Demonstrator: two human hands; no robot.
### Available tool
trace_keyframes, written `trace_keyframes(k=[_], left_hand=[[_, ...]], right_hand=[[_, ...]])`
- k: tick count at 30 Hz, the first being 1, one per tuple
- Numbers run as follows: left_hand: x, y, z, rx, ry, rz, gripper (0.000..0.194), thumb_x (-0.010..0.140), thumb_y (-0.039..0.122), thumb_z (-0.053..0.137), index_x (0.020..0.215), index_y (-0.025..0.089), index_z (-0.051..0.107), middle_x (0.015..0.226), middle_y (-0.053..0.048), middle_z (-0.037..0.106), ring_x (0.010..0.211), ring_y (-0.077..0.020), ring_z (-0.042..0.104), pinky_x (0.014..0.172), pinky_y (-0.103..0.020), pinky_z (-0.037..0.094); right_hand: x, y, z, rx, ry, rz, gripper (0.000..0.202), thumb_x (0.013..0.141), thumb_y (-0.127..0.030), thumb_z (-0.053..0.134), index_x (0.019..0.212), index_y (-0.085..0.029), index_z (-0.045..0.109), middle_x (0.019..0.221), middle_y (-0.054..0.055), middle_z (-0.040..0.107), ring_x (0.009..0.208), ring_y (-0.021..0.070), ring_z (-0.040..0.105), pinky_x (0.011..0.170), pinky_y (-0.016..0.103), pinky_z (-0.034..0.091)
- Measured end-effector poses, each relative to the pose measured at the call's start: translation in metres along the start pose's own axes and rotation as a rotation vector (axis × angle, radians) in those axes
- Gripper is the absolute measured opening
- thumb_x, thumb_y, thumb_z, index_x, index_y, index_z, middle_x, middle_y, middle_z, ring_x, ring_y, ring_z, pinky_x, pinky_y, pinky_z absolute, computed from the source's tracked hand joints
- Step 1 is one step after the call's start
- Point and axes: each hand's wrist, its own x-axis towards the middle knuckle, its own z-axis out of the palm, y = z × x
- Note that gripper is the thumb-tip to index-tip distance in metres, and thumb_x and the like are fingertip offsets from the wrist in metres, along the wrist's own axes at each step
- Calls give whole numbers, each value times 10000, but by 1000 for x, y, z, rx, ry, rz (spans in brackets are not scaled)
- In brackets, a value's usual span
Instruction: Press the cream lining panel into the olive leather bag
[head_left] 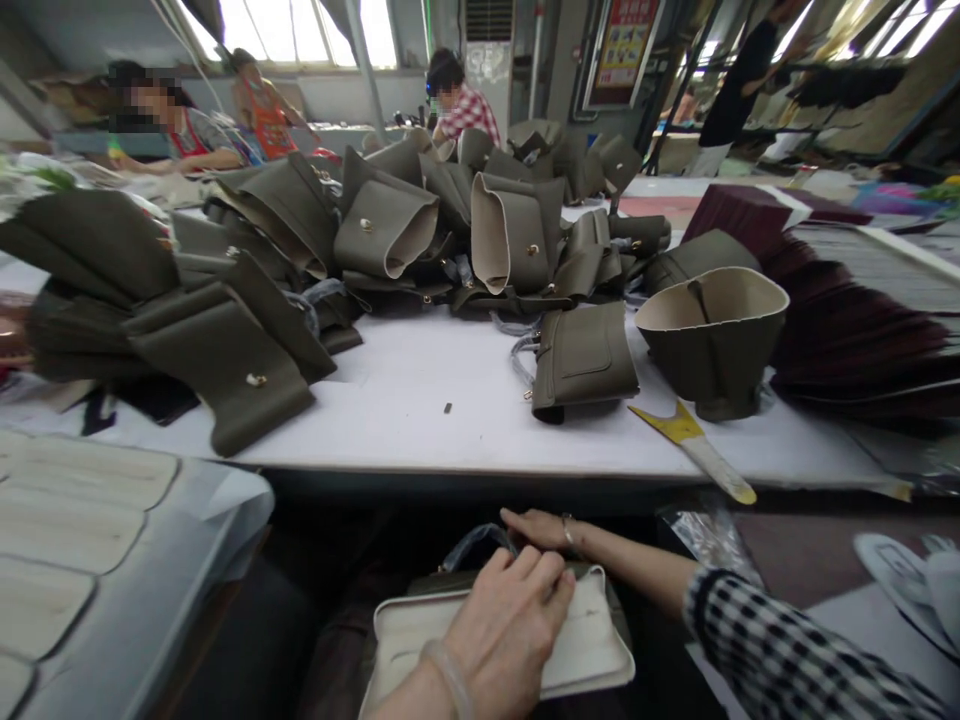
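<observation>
The olive bag [499, 640] rests low on the person's lap, below the counter [450, 420] edge, its pale inner panel facing up; the left hand [506, 630] lies flat on that panel, fingers [544, 580] curled over its far rim, pressing rather than gripping; the right hand [544, 528] reaches across to the top edge by the clear-wrapped handle [476, 545], fingers extended, closed on nothing I can see. With only pressure holding it, the bag could slide off the lap.

Olive bags [390, 230] — yellow tool [694, 440], perhaps.
</observation>
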Motion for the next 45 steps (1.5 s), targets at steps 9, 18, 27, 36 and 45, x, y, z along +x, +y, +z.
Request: trace_keyframes(k=[9,18,27,36,45], left_hand=[[-19,17,6,-83,147,-66,265,796,101,482,1037,133,589,1117,-111,597,1042,-275,550,892,-444,520],[-100,-52,1,-893,575,-608,293,917,333,542,1162,221,657,1183,-58,626,1110,-220,552,1036,-340,382],[-118,-96,98,-1892,291,-919,538,610,633,738,843,160,629,688,10,613,616,-145,577,639,-256,484],[-96,-91,129,-2256,398,-967,273,795,396,662,686,155,599,562,8,609,484,-146,556,615,-276,485],[-100,-83,132,-2371,446,-812,357,771,472,704,836,124,652,687,-52,688,615,-236,656,701,-363,529]], right_hand=[[-36,-64,3,-263,12,-62,716,960,-664,245,731,-152,690,772,101,691,734,207,633,710,327,487],[-48,-77,24,-598,20,-236,621,1008,-515,201,872,-189,712,770,69,683,704,200,598,695,314,409],[-52,-84,36,-699,75,-280,692,999,-592,130,743,-217,653,714,50,654,640,179,545,659,309,340],[-46,-96,50,-741,6,-283,691,998,-578,116,710,-219,630,696,40,631,633,174,527,655,303,353],[-39,-107,63,-734,-70,-296,695,997,-567,109,736,-226,655,677,37,616,632,172,526,671,303,365]])
